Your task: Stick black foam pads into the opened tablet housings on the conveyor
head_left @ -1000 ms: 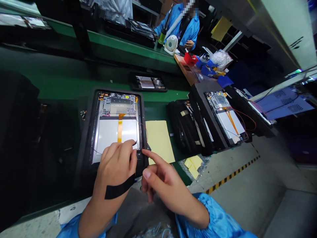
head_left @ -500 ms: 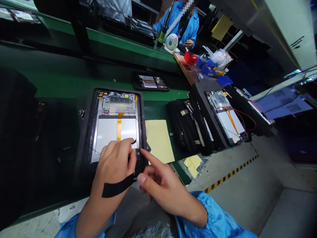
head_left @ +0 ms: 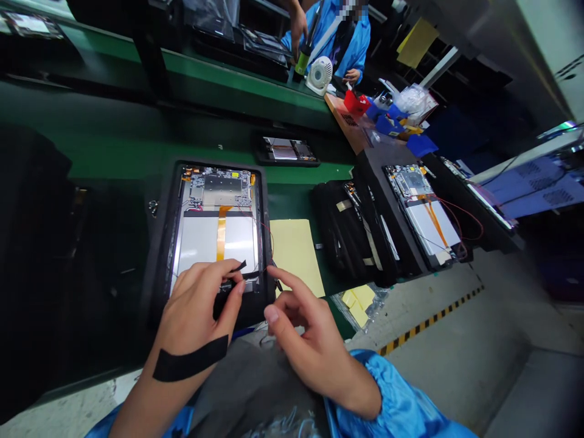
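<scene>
An opened tablet [head_left: 237, 234] lies in a black foam frame [head_left: 155, 243], its circuit board [head_left: 221, 188], silver battery and orange flex ribbon [head_left: 221, 234] exposed. Over its lower edge, my left hand [head_left: 194, 310] has thumb and forefinger pinched together, with a small strip of black tape [head_left: 241, 266] poking out at the fingertips. A wider black tape strip [head_left: 191, 360] crosses the back of that hand. My right hand [head_left: 310, 334] holds nothing that I can see; forefinger and thumb are apart, the fingertip by the frame's lower right side near a thin red wire.
Right of the frame lies a yellow sheet [head_left: 296, 255], then black foam pieces [head_left: 342, 234] and another opened tablet [head_left: 426, 213] on stacked foam. A smaller opened device [head_left: 287, 150] lies behind. Across the bench are a white fan [head_left: 319, 75] and a person in blue [head_left: 356, 42].
My left hand has drawn a little left and down, and more of the tablet's lower edge shows. My right hand has shifted slightly right. Another person's hand has appeared at the top.
</scene>
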Available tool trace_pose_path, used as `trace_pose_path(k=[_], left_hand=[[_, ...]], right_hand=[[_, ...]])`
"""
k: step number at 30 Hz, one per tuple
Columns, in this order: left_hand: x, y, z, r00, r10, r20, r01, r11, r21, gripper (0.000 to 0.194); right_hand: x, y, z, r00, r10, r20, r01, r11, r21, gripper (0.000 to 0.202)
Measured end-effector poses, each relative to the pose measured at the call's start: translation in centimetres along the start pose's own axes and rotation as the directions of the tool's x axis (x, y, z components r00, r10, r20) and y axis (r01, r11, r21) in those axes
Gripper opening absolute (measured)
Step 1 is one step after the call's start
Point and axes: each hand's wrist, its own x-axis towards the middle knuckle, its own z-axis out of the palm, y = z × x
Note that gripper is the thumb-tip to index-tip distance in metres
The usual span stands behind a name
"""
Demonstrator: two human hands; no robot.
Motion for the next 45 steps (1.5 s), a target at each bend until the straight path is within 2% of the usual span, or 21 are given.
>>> trace_pose_path(k=[2, 5, 11, 17, 22, 24, 28, 34, 37, 41, 45], left_hand=[[0.2, -0.1, 0.2, 0.999, 0.033, 0.011, -0.033, 0.999, 0.035, 0.018], [0.2, -0.4, 0.4, 0.996, 0.081, 0.028, -0.083, 0.994, 0.07, 0.019], [0.1, 0.1, 0.7, 0.999, -0.024, 0.048, 0.021, 0.999, 0.049, 0.019], [0.5, -0.4, 0.5, 0.996, 0.085, 0.032, -0.087, 0.995, 0.055, 0.019], [0.6, -0.6, 0.5, 0.997, 0.066, 0.035, -0.067, 0.997, 0.039, 0.02], [0.6, -0.7, 0.5, 0.995, 0.088, 0.051, -0.09, 0.995, 0.032, 0.021], [0.7, -1.0, 0.1, 0.99, 0.088, 0.108, -0.091, 0.996, 0.025, 0.023], [1.2, -2.3, -0.7, 0.971, 0.088, 0.222, -0.077, 0.995, -0.06, 0.028], [1.5, -2.7, -0.8, 0.953, 0.116, 0.279, -0.083, 0.988, -0.127, 0.032], [1.5, -1.8, -0.9, 0.964, -0.029, 0.264, 0.064, 0.99, -0.124, 0.031], [1.5, -1.0, -1.1, 0.965, -0.024, 0.261, 0.062, 0.989, -0.136, 0.029]], right_hand=[[0.9, -0.1, -0.2, 0.997, -0.055, -0.046, 0.05, 0.993, -0.108, 0.039], [2.7, -0.5, -0.5, 0.996, -0.064, -0.057, 0.047, 0.967, -0.252, 0.033], [4.9, -1.4, -0.8, 1.0, -0.023, -0.015, 0.016, 0.931, -0.364, 0.008], [5.1, -2.1, -1.0, 0.998, -0.037, 0.042, 0.051, 0.907, -0.418, 0.011], [4.9, -2.0, -1.1, 0.998, -0.065, -0.011, 0.054, 0.901, -0.43, 0.012], [4.9, -1.8, -0.9, 0.997, -0.08, -0.017, 0.064, 0.891, -0.45, 0.017], [4.7, -1.2, -0.4, 0.986, -0.162, -0.047, 0.116, 0.853, -0.509, 0.013], [4.7, -0.6, -0.1, 0.956, -0.293, -0.012, 0.239, 0.802, -0.548, 0.013], [4.9, -0.9, -0.2, 0.968, -0.249, -0.004, 0.207, 0.814, -0.542, 0.012], [5.3, -1.7, -0.7, 0.99, -0.13, 0.051, 0.137, 0.83, -0.541, 0.011], [6.1, -3.1, -1.5, 0.989, -0.026, 0.143, 0.098, 0.841, -0.533, 0.011]])
